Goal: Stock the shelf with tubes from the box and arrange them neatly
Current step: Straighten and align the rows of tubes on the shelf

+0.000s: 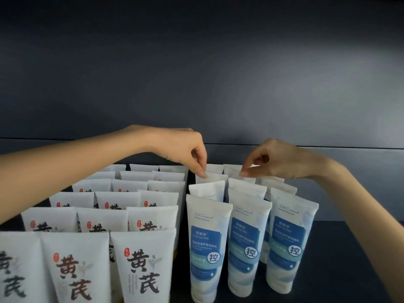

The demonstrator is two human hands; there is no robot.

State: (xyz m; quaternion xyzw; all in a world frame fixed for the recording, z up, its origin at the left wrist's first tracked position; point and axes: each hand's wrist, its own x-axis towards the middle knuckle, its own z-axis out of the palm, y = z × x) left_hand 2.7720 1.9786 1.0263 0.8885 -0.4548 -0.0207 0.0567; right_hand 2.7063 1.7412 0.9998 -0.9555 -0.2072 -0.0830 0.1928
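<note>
Blue-and-white tubes (pixel 208 248) stand upright in three columns on the dark shelf (pixel 341 259), caps down. My left hand (pixel 185 147) reaches over the rows and pinches the top edge of a rear tube (pixel 213 177) in the left blue column. My right hand (pixel 279 159) pinches the top edge of a rear tube (pixel 235 172) in the middle column. The right blue column (pixel 288 243) is slightly skewed. The box is not in view.
White tubes with black Chinese characters (pixel 142 265) fill the shelf's left side in several neat rows. The dark back panel (pixel 196 73) of the shelf rises behind. Bare shelf surface lies to the right of the blue tubes.
</note>
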